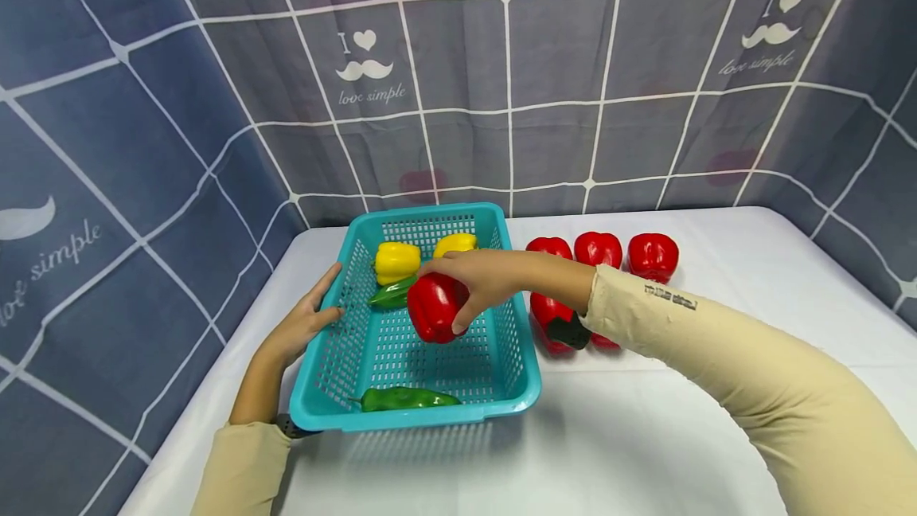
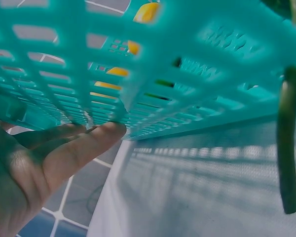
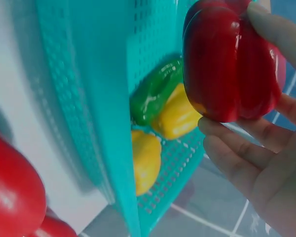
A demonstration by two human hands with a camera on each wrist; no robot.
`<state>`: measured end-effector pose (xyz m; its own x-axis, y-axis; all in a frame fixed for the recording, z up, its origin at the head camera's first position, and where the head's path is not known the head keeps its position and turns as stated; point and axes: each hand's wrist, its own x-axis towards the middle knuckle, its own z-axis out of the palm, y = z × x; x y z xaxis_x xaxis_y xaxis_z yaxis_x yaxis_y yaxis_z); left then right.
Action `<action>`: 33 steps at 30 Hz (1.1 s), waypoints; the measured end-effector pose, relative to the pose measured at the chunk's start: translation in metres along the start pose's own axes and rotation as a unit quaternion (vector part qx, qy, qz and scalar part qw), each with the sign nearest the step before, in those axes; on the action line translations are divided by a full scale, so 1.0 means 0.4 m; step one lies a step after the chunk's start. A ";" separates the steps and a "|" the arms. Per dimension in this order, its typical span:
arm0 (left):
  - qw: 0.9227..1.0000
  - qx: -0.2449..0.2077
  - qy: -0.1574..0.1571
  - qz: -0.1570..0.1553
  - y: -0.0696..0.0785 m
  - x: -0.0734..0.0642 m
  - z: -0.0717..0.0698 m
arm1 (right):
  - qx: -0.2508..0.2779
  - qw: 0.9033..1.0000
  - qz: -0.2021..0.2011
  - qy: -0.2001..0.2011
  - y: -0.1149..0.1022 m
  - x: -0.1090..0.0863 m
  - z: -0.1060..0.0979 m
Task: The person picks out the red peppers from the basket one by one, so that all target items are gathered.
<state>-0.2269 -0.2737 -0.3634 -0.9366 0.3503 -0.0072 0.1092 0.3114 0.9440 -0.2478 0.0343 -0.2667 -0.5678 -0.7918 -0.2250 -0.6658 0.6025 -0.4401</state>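
Observation:
My right hand (image 1: 478, 281) grips a red bell pepper (image 1: 434, 307) over the turquoise basket (image 1: 526, 404). In the right wrist view, the thumb and fingers press the pepper (image 3: 232, 64) from both sides. Straight fingers of my left hand (image 1: 304, 325) touch the basket's left side. The left wrist view shows that hand (image 2: 44, 173) against the slotted outer wall. Inside the basket lie two yellow bell peppers (image 1: 397, 263), a green pepper (image 1: 392, 294) near them, and a long green pepper (image 1: 408, 399) along the front. The right forearm partly hides the red peppers behind it.
Several red bell peppers (image 1: 653, 256) stand on the white tabletop (image 1: 731, 277) right of the basket. A grey checked cloth (image 1: 544, 54) hangs behind and at both sides. A green stem (image 2: 288, 143) juts downward in the left wrist view.

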 end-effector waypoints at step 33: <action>1.000 0.023 0.000 -0.007 -0.003 -0.001 0.004 | 0.099 0.990 0.019 0.103 0.173 -0.225 -0.056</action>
<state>-0.2261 -0.2727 -0.3649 -0.9378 0.3466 -0.0200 0.1121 0.3568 0.9274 -0.2535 0.1494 -0.2575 -0.6905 -0.7198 -0.0723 -0.5462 0.5842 -0.6003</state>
